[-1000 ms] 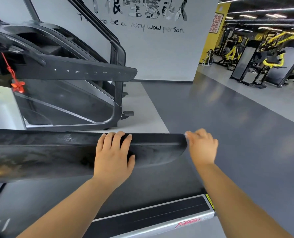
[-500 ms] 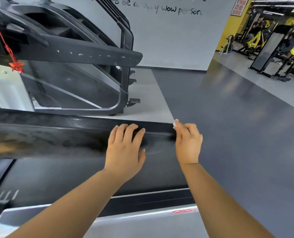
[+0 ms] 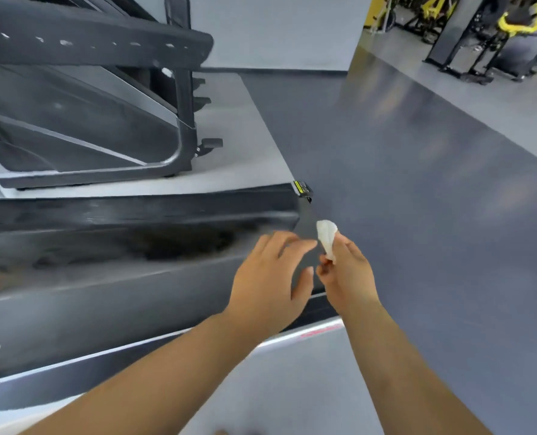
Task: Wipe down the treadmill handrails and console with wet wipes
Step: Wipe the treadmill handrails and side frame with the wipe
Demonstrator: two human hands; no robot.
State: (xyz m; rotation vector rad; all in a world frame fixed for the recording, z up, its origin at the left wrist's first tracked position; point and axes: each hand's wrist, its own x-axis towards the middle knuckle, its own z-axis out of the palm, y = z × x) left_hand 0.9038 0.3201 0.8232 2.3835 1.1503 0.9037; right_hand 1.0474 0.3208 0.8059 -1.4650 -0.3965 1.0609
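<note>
Handrail (image 3: pixel 135 221): black, dull sheen, grey smears. Wet wipe (image 3: pixel 326 238), just off handrail's end: white. Label (image 3: pixel 303 187) past handrail's end: yellow, black print. Floor (image 3: pixel 417 183) right of handrail: dark slate grey. Mat (image 3: pixel 245 146) behind handrail: pale grey. Neighbouring machine (image 3: pixel 88 45) behind handrail: charcoal, row of pale specks. Side rail (image 3: pixel 308 334) below handrail: silver, red lettering. Gym machines (image 3: pixel 518 20) far beyond handrail: yellow and black.

Up at top left, a neighbouring black machine (image 3: pixel 184 114), its thick arm (image 3: pixel 104 42) flecked with pale specks and reaching right. It stands on a light grey platform (image 3: pixel 245 146), with a small black foot tab (image 3: pixel 210 142) poking out by the base. Dark grey floor (image 3: pixel 417 215) sweeps away to the right, glossy with soft reflections. Pale wall (image 3: pixel 276 26) behind. Far corner, top right: yellow-and-black gym machines (image 3: pixel 518 17) and 1 dark upright panel (image 3: pixel 455 29).
</note>
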